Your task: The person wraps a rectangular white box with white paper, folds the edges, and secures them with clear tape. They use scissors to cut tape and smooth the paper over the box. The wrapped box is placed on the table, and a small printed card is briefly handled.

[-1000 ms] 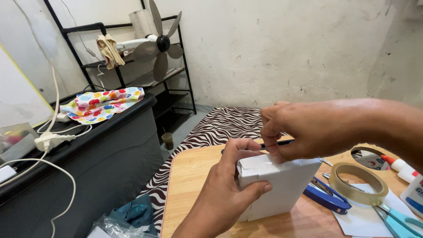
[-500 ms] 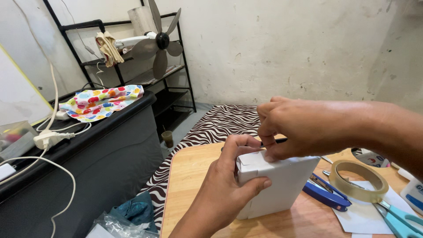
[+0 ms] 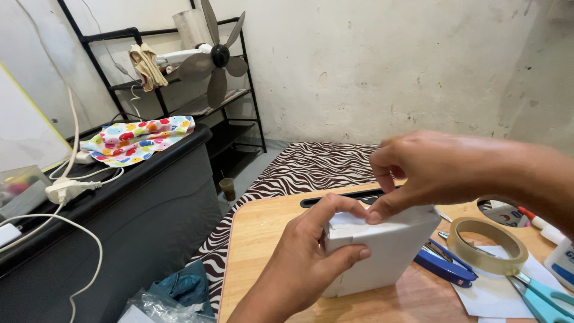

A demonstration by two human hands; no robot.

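Rough plaster walls back a black shelf rack (image 3: pixel 173 96) with a bare-bladed fan (image 3: pixel 212 60) at far left, and below it I see a dark cabinet top carrying a bright patterned cloth (image 3: pixel 137 139) and white cables (image 3: pixel 66 191). Moving right, a zebra-striped mat (image 3: pixel 299 170) leads to the low wooden table (image 3: pixel 263 239). On it my left hand (image 3: pixel 311 263) grips the white paper-wrapped box (image 3: pixel 388 251) at its near end, thumb over the folded flap. My right hand (image 3: pixel 442 170) hovers on the box's top edge, fingers pinched narrow on the paper fold. I judge the end flap is being creased down; sealing it would call for steady pressure and a free hand. Further right lie a blue stapler (image 3: pixel 445 266), a tape roll (image 3: pixel 487 245), teal scissors (image 3: pixel 541 296) and a glue bottle (image 3: pixel 562 260)
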